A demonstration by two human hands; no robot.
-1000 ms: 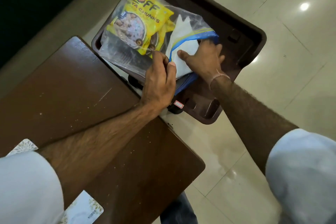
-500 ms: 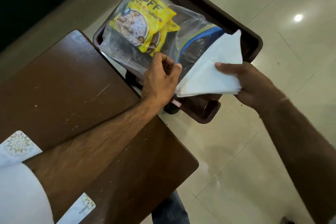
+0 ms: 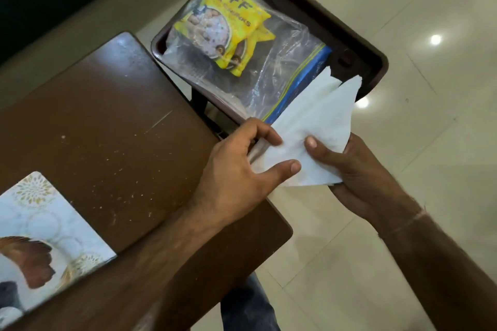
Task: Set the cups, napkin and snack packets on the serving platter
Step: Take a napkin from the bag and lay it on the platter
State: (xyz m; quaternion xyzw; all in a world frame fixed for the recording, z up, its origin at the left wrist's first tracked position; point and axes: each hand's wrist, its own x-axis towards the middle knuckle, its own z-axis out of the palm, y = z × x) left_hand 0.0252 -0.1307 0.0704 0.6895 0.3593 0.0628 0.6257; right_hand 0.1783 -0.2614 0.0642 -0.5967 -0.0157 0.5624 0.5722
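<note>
Napkin withdrawn from the bag, now held in both hands.
Half a second ago only the right hand (image 3: 357, 172) held the napkin (image 3: 309, 140); the left hand (image 3: 239, 169) now pinches it too, at frame centre. Packets (image 3: 226, 24) remain in the bag (image 3: 269, 67), upper centre; platter (image 3: 45, 226) lower left on the desk (image 3: 113, 121).

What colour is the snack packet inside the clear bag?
Yellow, with dark lettering and a food picture, seen in the head view: the snack packet lies inside the clear bag.

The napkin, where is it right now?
The napkin is held in both hands, left hand and right hand, right of centre in the head view, off the table edge and just below the plastic bag.
</note>
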